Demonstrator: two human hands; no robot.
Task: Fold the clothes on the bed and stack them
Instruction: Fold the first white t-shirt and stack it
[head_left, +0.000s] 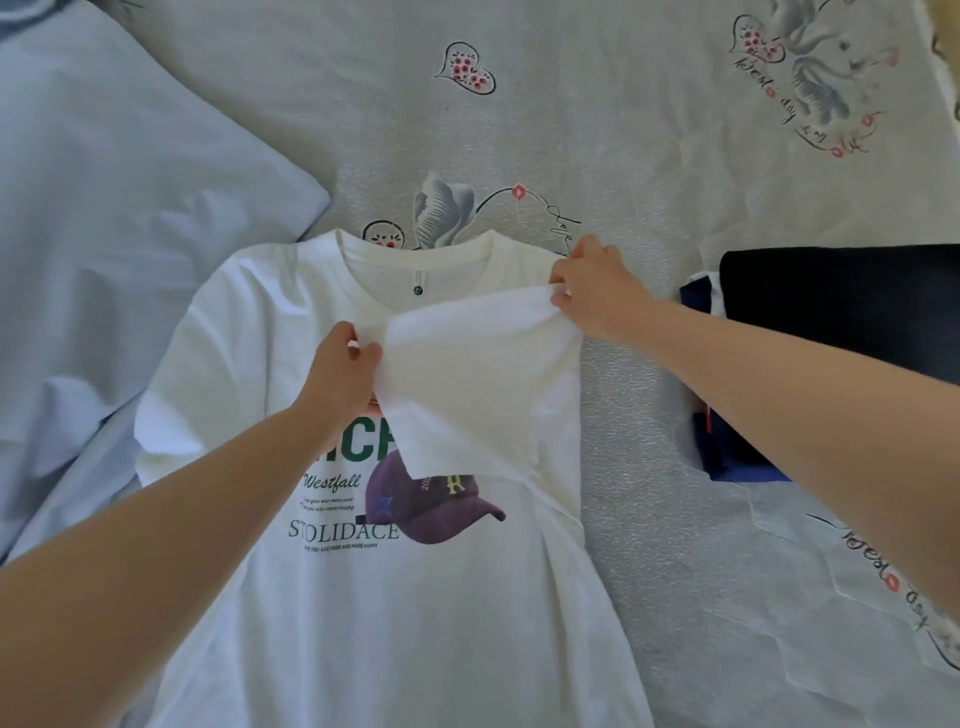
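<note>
A white T-shirt (415, 597) with green lettering and a purple cap print lies face up on the bed, collar away from me. Its right sleeve (467, 374) is folded inward over the chest. My left hand (343, 374) pinches the sleeve's free end near the print. At the shoulder seam, my right hand (592, 291) pinches the sleeve's other end. A stack of folded dark clothes (831, 322) sits to the right of the shirt, with a black piece on top and navy under it.
The bed sheet (649, 182) is pale grey with heart and flower prints. A light blue pillow (130, 208) and matching blue bedding lie at the left, touching the shirt's left sleeve. The bed's edge shows at the top right corner.
</note>
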